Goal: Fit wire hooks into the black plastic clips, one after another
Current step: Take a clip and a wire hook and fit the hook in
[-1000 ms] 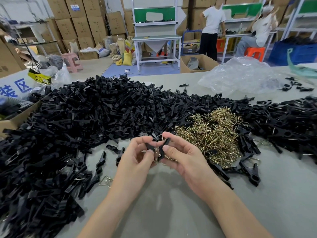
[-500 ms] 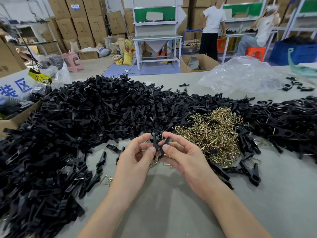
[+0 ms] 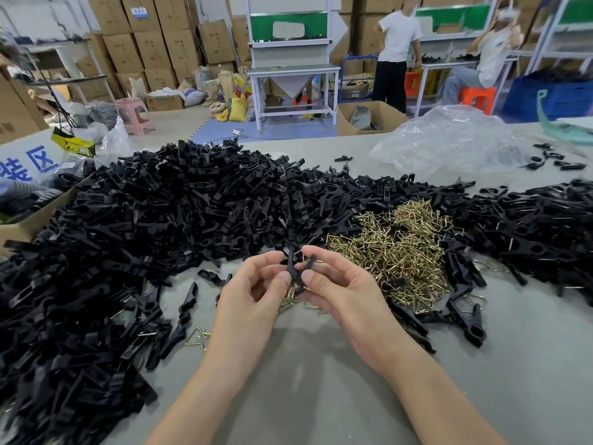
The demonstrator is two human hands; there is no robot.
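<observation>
**A:** The head view is the only one. Where is the work?

**B:** It is above the middle of the grey table (image 3: 321, 396), a little in from its near edge. The left hand (image 3: 253, 293) and the right hand (image 3: 340, 284) meet on one slim black plastic clip (image 3: 292, 268), which stands nearly upright between them.

**A:** And each grip?

**B:** In the left grip, thumb and fingertips pinch the clip's lower half. In the right grip, thumb and forefinger pinch it from the other side, higher up. A bent brass-coloured wire hook (image 3: 290, 292) shows just under the clip. I cannot tell whether it is seated or only lies on the table behind.

**A:** And the stock?

**B:** A tangled heap of brass-coloured wire hooks (image 3: 398, 248) lies just right of the hands. A mound of loose black clips (image 3: 160, 226) runs from the left edge across towards the far and right edges.

**A:** How will they handle?

**B:** As I judge it, both are very light. The clip looks like stiff, smooth moulded plastic, apt to twist between fingertips. Hold it by its flat flanks near the middle and leave the slot end free. The wire is thin and springy, and the hooks snag on one another. Lift one by its bend and shake it clear before pressing it in.
</observation>
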